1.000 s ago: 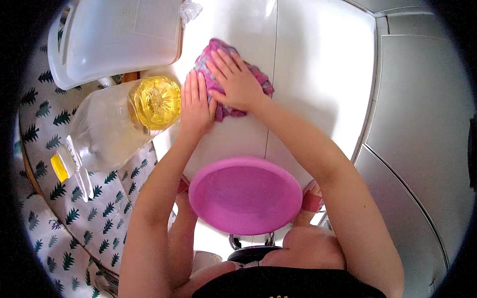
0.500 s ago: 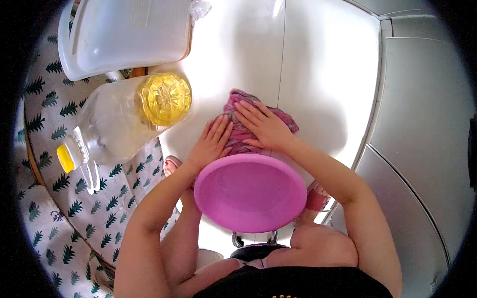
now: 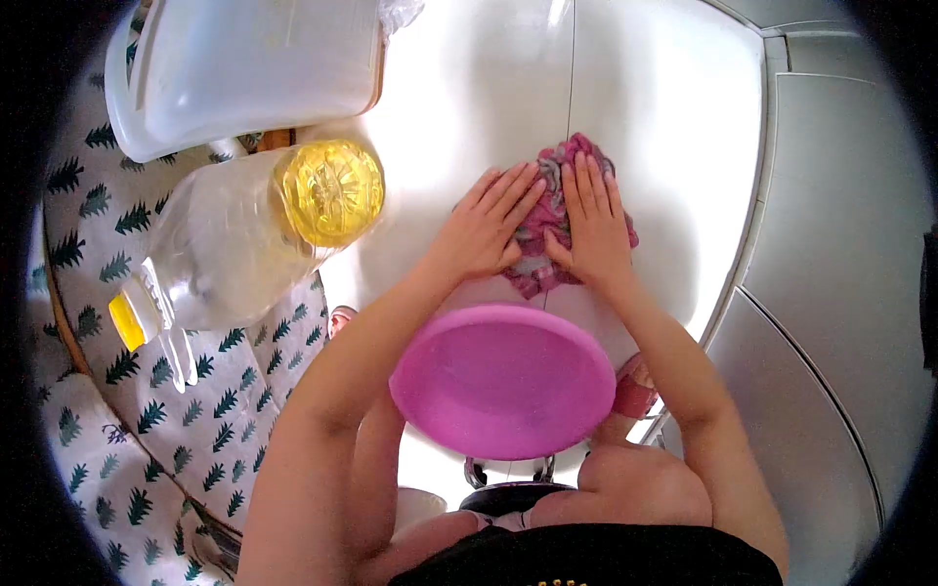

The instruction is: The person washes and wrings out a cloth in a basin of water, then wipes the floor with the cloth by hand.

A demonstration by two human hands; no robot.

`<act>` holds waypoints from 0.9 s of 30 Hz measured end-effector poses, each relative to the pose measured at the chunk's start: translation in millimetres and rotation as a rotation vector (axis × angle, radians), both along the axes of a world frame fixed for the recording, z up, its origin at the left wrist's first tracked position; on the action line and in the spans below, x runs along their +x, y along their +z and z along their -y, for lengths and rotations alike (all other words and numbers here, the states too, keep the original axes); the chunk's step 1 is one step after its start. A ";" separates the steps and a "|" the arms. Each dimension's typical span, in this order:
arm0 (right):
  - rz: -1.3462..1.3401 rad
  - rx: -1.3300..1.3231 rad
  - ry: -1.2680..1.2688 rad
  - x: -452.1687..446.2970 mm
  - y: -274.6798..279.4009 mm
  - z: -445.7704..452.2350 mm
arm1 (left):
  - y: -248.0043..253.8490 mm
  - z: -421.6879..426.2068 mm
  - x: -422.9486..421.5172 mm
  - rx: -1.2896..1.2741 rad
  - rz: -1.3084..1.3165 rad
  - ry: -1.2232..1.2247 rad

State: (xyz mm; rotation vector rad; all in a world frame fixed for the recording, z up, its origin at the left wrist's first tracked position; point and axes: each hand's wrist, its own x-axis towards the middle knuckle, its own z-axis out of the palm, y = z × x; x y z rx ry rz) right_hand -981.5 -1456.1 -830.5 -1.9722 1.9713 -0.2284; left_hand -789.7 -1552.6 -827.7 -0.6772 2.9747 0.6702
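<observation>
A crumpled pink and grey cloth [image 3: 535, 256] lies on the white tiled floor [image 3: 430, 107], in front of a pink plastic basin [image 3: 503, 386]. My right hand [image 3: 594, 225] presses flat on the cloth, fingers stretched forward and thumb out to the left. My left hand [image 3: 489, 225] is spread to the left of it, its fingertips at the cloth's left edge; most of this palm seems to rest on the floor. Both hands are beyond the basin's far rim. The cloth under the right palm is hidden.
To the left lie a large clear oil jug [image 3: 230, 234] with a yellow cap and a white plastic container [image 3: 254, 73]. A tree-patterned fabric [image 3: 147, 420] covers the left side. Grey cabinet doors [image 3: 840, 215] line the right. A slippered foot [image 3: 637, 391] is beside the basin.
Both hands have shifted right and a little farther away. The cloth has moved right with them and is bunched differently. My left hand now sits more beside the cloth.
</observation>
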 end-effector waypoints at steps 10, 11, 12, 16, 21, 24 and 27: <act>0.052 -0.364 -0.039 -10.2 -34.3 148.2 | -9.6 103.9 -43.1 -0.302 -0.023 0.307; 0.066 -0.386 -0.033 -7.5 -38.2 166.2 | -12.2 114.6 -44.0 -0.366 -0.014 0.346; 0.076 -0.402 -0.016 -4.8 -43.4 183.7 | -17.5 125.1 -43.9 -0.388 0.009 0.400; 0.161 -0.397 0.062 12.8 -50.4 240.4 | -24.6 150.0 -31.6 -0.308 -0.031 0.606; 0.095 -0.445 0.081 51.3 -61.0 263.4 | -21.3 135.6 -7.2 -0.201 -0.076 0.711; 0.096 -0.388 0.076 69.9 -51.7 255.9 | -22.9 117.7 1.8 -0.188 -0.100 0.788; 0.132 -0.383 0.105 84.9 -53.3 243.1 | -24.9 96.0 10.8 -0.188 -0.120 0.828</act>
